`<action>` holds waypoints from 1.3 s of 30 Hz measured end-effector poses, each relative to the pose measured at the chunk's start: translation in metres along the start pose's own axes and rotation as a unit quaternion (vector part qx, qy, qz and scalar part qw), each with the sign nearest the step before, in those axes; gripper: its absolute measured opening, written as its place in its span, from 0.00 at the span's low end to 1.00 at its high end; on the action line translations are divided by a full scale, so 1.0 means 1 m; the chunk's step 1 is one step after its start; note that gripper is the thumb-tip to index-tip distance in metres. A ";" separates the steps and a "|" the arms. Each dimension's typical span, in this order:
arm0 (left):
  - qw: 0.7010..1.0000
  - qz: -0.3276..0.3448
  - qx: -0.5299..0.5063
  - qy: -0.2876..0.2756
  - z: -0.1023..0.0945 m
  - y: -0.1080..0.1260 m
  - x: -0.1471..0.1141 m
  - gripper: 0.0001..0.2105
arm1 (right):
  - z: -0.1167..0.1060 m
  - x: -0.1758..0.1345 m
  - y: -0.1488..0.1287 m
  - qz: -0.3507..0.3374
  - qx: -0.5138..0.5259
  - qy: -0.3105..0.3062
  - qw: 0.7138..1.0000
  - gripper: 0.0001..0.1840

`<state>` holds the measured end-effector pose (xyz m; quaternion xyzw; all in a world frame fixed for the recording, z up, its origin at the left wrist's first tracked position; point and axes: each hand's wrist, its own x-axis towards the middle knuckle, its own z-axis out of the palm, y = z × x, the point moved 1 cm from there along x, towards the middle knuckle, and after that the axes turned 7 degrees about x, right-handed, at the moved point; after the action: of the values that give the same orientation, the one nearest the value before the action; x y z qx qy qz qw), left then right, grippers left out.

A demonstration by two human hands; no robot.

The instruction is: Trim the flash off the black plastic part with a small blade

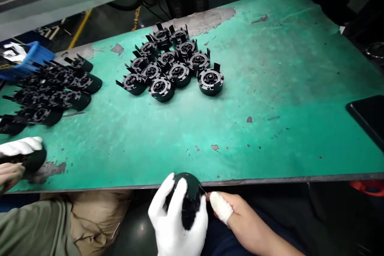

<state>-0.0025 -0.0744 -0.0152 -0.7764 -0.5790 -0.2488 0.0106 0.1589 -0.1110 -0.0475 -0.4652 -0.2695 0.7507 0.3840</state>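
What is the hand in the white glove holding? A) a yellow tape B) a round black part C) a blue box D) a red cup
B: the gloved left hand wraps around a round black part at the near edge of the green table, beside the right hand.

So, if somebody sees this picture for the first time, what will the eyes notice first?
First the green table mat, worn through in patches, with a tight cluster of round black plastic parts standing near its far middle. Next, at the near edge, the gloved left hand grips one black part while the bare right hand, its fingertip bandaged, touches it. A co-worker's gloved hand holds another part at far left.
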 end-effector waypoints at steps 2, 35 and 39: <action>1.000 0.005 -0.008 0.009 0.001 -0.001 0.001 0.27 | 0.001 0.003 -0.003 -0.006 -0.006 0.005 1.000 0.29; 0.996 0.048 -0.032 0.066 0.015 -0.004 0.000 0.22 | -0.003 0.012 -0.014 -0.041 -0.102 0.026 0.994 0.20; 0.993 0.042 -0.057 0.097 0.018 -0.004 -0.005 0.23 | 0.001 0.010 -0.005 -0.013 -0.126 0.060 0.990 0.20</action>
<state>-0.0001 -0.0721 -0.0343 -0.7716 -0.5266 -0.3552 0.0329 0.1569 -0.0998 -0.0477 -0.5507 -0.3442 0.6762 0.3479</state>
